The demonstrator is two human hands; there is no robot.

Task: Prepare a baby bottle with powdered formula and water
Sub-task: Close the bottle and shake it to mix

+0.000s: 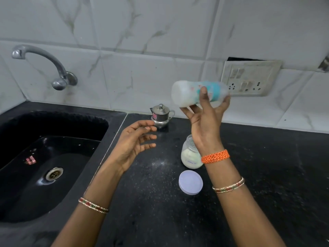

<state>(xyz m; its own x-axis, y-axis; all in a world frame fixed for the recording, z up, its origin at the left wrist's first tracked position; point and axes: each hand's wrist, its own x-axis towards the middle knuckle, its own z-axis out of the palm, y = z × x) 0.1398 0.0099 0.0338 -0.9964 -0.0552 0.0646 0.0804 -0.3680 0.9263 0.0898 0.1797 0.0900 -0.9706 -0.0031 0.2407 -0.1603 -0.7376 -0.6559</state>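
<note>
My right hand (204, 120) holds the baby bottle (197, 93) up in the air, lying almost on its side, thumb across its front and fingers curled behind it; its base points toward my left and a little white liquid shows inside, blurred. My left hand (132, 145) hangs loose below and to the left of that grip, palm turned inward, fingers relaxed and holding nothing. Directly under my right wrist, partly hidden by it, stands the open jar of white powder (189, 155) on the black counter (267, 175), and its round pale lid (190, 182) lies flat just nearer me than the jar. Beyond my left fingertips sits a small steel pot (161, 115) with its lid on, and the black sink (44, 157) lies further left.
</note>
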